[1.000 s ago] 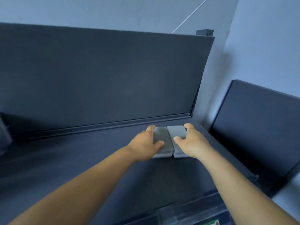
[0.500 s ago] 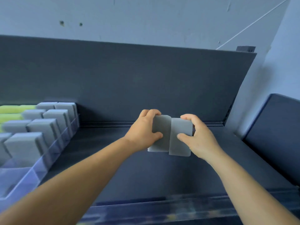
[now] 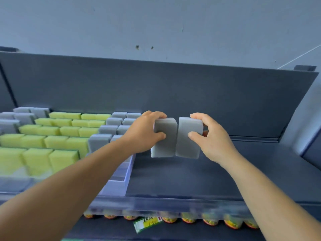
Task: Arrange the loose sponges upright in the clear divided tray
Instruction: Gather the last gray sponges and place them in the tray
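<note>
The dark grey shelf (image 3: 199, 178) carries the clear divided plastic tray (image 3: 127, 173) along its left part, packed with upright yellow sponges (image 3: 57, 136) and grey sponges (image 3: 107, 129), its near right compartments apparently open. Over the shelf's middle, beside the tray's right edge, the left hand (image 3: 142, 134) grips one grey rectangular foam sponge (image 3: 164, 138) and the right hand (image 3: 213, 138) another (image 3: 188, 138). Each is pinched between thumb and fingers on end, side by side and touching, probably so both drop in standing.

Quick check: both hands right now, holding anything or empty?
Left hand: gripping the left grey sponge, lifted off the shelf.
Right hand: gripping the right grey sponge, held against the first.
</note>
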Demonstrator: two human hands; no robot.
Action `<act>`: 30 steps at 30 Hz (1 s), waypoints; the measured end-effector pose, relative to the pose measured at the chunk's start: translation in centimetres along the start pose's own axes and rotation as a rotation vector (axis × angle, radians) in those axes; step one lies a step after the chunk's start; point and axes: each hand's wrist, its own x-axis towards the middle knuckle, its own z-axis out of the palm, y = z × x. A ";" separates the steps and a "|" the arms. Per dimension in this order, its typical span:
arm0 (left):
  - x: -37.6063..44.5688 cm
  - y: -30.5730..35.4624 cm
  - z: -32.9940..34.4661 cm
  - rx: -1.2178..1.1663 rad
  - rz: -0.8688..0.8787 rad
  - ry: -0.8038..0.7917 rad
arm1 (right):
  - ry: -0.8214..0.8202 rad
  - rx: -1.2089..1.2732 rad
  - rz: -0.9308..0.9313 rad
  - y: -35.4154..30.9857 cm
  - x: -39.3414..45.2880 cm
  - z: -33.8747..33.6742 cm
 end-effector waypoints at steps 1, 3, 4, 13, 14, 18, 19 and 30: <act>-0.5 -0.6 -1.0 0.008 -0.004 0.016 | -0.002 0.005 -0.016 -0.9 -0.1 0.7; -1.4 -1.9 -2.8 0.014 -0.011 0.037 | -0.010 0.028 -0.042 -2.7 -0.4 2.0; -1.9 -2.5 -3.7 0.010 -0.013 0.044 | -0.015 0.042 -0.052 -3.6 -0.6 2.6; -5.9 -7.7 -9.3 0.037 -0.080 0.059 | -0.112 0.105 -0.089 -8.6 -1.6 8.9; -6.3 -8.4 -9.7 0.037 -0.088 0.050 | -0.131 0.108 -0.087 -8.9 -1.7 9.6; -7.7 -10.6 -10.2 0.053 -0.129 0.000 | -0.194 0.110 -0.069 -9.5 -2.1 12.0; -7.9 -11.0 -10.2 0.054 -0.139 -0.009 | -0.203 0.101 -0.067 -9.5 -2.2 12.5; -8.9 -12.3 -9.5 0.190 -0.087 -0.048 | -0.209 -0.157 -0.150 -8.9 -2.6 14.8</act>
